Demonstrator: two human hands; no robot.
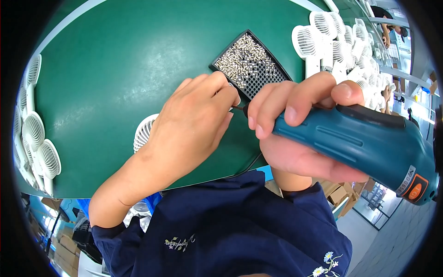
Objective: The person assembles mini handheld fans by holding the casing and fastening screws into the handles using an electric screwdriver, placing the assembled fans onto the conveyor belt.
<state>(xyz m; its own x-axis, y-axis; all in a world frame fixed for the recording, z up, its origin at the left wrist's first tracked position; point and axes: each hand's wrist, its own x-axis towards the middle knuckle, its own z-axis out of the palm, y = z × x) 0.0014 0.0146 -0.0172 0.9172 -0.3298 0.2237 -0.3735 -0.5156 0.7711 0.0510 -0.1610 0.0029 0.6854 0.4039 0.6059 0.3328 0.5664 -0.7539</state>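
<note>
The teal, pistol-less electric screwdriver with a black lever lies in the right hand, whose fingers wrap closed around its barrel; its long axis slants from the lower right, behind that grip, up and left toward the left hand, and its thin dark bit ends right at the left fingertips. The left fingers are bent in beside a sliver of white; what they pinch is hidden, so I cannot tell how firmly they close. A white plastic fan with a round slatted cage shows left of and below the left grip, partly behind the forearm; the left hand is the nearer one to it. Just beyond both grips sits a black rectangular tray with a perforated bed, scattered with small silvery metal screws; farther right, past the right hand, white fans crowd together; another row of white fans lies well left of the left hand; a black cable passes below, between the two arms.
</note>
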